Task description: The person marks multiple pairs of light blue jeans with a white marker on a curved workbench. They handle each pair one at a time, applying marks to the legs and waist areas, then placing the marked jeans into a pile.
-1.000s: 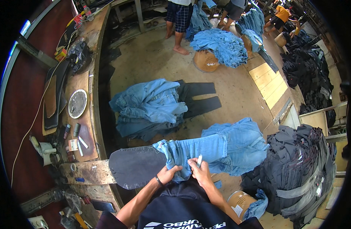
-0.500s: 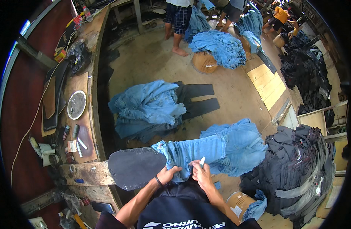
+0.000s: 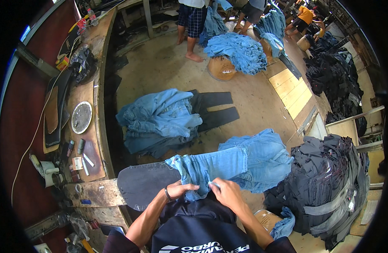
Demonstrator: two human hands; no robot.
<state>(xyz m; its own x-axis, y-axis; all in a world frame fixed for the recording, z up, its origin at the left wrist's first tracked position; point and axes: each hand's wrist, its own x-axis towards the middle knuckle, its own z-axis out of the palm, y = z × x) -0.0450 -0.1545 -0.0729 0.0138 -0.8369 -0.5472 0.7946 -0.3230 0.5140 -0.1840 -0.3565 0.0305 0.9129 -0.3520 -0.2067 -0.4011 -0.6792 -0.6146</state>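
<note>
While both hands work at the near edge of a light blue pair of jeans (image 3: 227, 166), the left hand (image 3: 181, 189) pinches a fold of the denim between thumb and fingers, and the right hand (image 3: 225, 193) is closed around a small pale marker or chalk stick (image 3: 214, 184), its tip on the cloth. The jeans lie draped over a dark rounded board (image 3: 141, 185) that sticks out from the wooden desk (image 3: 95, 192), one leg stretched flat, the rest bunched and hanging to the right. Denim like this looks soft but fairly heavy and not slippery (it should sag if lifted by one point), so the waistband or a seam seems the best place to take hold. Further out: a heap of blue jeans (image 3: 160, 120) on the floor, a black garment stack (image 3: 328, 181) at right, a round metal dish (image 3: 81, 117) on the desk, other people standing far back.
</note>
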